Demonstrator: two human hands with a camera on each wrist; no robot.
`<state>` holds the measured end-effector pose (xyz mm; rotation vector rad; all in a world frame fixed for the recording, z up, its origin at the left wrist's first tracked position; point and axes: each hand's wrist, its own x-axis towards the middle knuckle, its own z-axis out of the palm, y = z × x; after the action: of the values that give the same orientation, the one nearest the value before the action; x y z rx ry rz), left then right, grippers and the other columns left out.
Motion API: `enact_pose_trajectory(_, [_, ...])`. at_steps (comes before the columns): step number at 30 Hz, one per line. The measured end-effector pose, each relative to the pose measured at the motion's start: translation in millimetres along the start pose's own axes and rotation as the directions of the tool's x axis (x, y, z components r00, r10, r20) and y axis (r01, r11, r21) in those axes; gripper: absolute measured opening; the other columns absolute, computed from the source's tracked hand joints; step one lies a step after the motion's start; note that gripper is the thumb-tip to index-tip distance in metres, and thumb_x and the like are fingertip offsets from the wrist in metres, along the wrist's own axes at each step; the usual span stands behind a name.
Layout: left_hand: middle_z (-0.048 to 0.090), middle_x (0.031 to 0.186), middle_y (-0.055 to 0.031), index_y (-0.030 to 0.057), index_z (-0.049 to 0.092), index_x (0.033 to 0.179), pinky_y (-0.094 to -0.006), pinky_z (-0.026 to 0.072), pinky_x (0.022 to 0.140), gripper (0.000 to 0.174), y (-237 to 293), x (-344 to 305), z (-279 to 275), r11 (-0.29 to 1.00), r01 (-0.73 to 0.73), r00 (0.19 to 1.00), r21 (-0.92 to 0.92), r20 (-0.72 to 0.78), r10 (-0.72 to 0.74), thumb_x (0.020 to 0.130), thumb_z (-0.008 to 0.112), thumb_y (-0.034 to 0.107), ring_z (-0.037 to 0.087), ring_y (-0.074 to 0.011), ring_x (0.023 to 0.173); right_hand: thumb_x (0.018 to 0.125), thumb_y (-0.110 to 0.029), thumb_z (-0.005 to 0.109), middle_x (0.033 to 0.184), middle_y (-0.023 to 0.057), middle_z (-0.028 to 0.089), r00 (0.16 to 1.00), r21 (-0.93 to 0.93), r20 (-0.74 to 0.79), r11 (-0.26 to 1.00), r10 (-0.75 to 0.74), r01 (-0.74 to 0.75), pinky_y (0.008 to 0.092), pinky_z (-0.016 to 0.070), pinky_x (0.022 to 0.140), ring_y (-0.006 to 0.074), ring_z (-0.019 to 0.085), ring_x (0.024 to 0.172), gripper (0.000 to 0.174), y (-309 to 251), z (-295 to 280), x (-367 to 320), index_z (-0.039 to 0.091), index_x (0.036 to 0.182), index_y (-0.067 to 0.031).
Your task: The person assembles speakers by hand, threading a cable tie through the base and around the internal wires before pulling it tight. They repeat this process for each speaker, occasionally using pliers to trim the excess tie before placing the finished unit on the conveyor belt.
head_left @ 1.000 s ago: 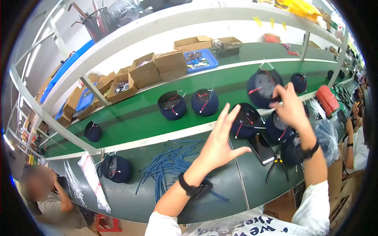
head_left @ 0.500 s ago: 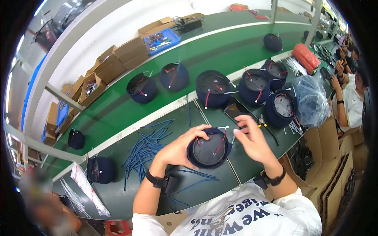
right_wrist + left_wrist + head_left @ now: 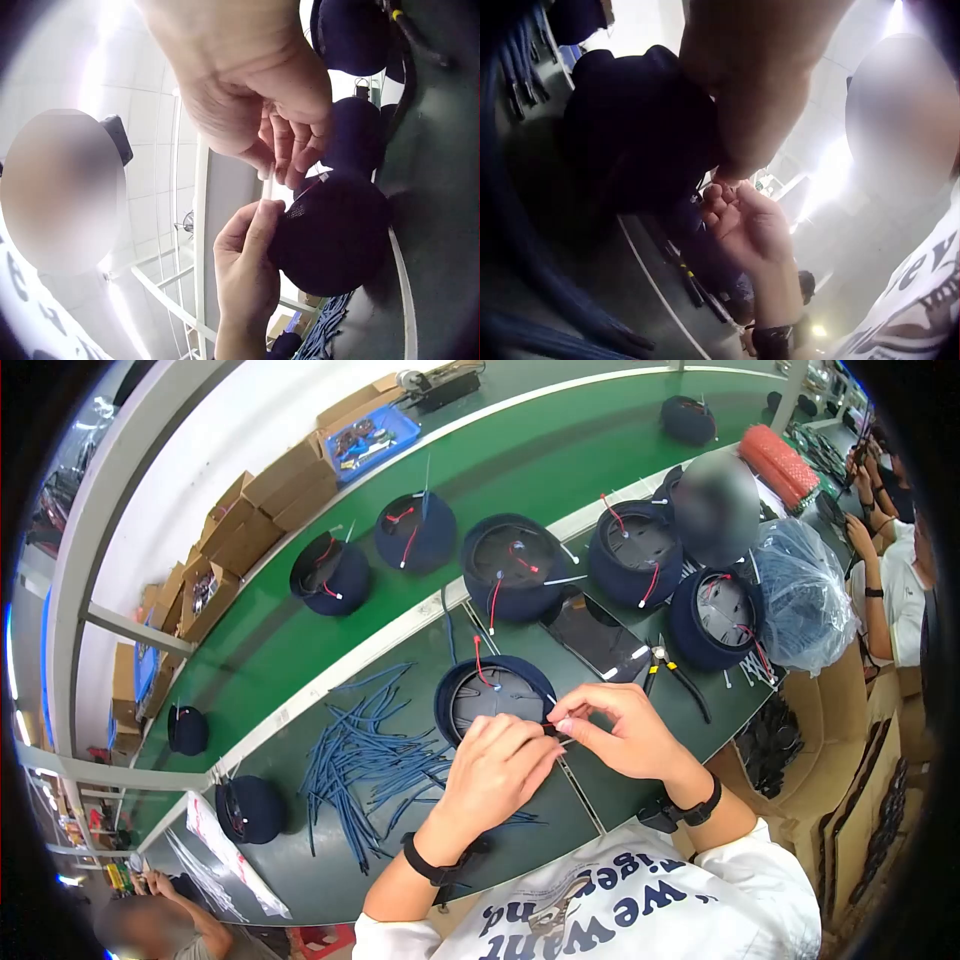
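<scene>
A dark blue, fabric-covered round shell [image 3: 452,698] with a black plastic inside and a red wire is before me on the bench. My left hand [image 3: 497,770] grips its near rim, thumb on the edge in the right wrist view. Beside it, my right hand [image 3: 622,732] pinches a thin white cable tie [image 3: 268,186] at that rim. The tie runs between both hands' fingertips; its far end is hidden. From below, the left wrist view shows the shell [image 3: 641,142] as a dark mass, with the right hand [image 3: 746,232] meeting the left at its edge.
Blue cord pieces [image 3: 365,760] lie left of the shell. Similar shells [image 3: 510,565] line the back. A black phone [image 3: 597,635], yellow-and-black pliers [image 3: 675,678] and a clear plastic bag [image 3: 803,595] lie to the right. A green conveyor belt [image 3: 300,630] runs behind the bench.
My hands were first empty and apart; then the left held the shell while the right stood open beside it. Now the right has come in to pinch the cable tie, and the shell has turned.
</scene>
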<state>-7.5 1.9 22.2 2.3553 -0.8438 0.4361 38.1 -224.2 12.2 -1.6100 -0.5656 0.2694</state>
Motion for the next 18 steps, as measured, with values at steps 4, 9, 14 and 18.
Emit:
enact_pose_trajectory(4, [0.069, 0.091, -0.0035, 0.0088, 0.078, 0.09, -0.0361, 0.0476, 0.073, 0.02, -4, -3, 4, 0.988, 0.106, 0.982, -0.11, -0.143, -0.122, 0.074, 0.089, 0.007, 0.064, -0.0234, 0.079, 0.103, -0.002, 0.07, 0.103, 0.0073, 0.074, 0.996, 0.384, -0.016, 0.92, 0.092, -0.079, 0.0296, 0.0578, 0.092, 0.0149, 0.073, 0.102, 0.014, 13, -8, -7, 0.065, 0.115, 0.0018])
enact_pose_trajectory(9, [0.067, 0.086, -0.0036, 0.0087, 0.077, 0.087, -0.0354, 0.0468, 0.068, 0.017, -7, -4, 0, 0.975, 0.139, 0.976, -0.172, -0.142, -0.164, 0.074, 0.087, 0.005, 0.061, -0.023, 0.074, 0.102, -0.001, 0.071, 0.107, 0.0088, 0.075, 0.993, 0.512, 0.032, 0.852, 0.113, -0.113, 0.0315, 0.0574, 0.097, 0.0168, 0.073, 0.105, 0.013, 19, -3, -9, 0.066, 0.114, 0.002])
enact_pose_trajectory(14, [0.066, 0.086, -0.0037, 0.0095, 0.077, 0.088, -0.0352, 0.0471, 0.066, 0.018, -9, -5, 1, 0.973, 0.13, 0.976, -0.19, -0.148, -0.159, 0.073, 0.087, 0.005, 0.061, -0.0226, 0.074, 0.1, 0.001, 0.072, 0.107, 0.0106, 0.076, 0.995, 0.489, 0.024, 0.867, 0.093, -0.093, 0.0319, 0.058, 0.092, 0.0178, 0.073, 0.102, 0.011, 22, 4, -9, 0.071, 0.111, 0.0031])
enact_pose_trajectory(18, [0.065, 0.086, -0.0038, 0.0098, 0.077, 0.088, -0.035, 0.0475, 0.065, 0.019, -8, -5, -1, 0.972, 0.131, 0.977, -0.196, -0.139, -0.16, 0.072, 0.087, 0.005, 0.061, -0.0225, 0.074, 0.099, 0.003, 0.073, 0.105, 0.013, 0.077, 0.995, 0.469, -0.005, 0.879, 0.096, -0.082, 0.0318, 0.0587, 0.088, 0.0188, 0.074, 0.098, 0.009, 22, 5, -8, 0.073, 0.108, 0.0034])
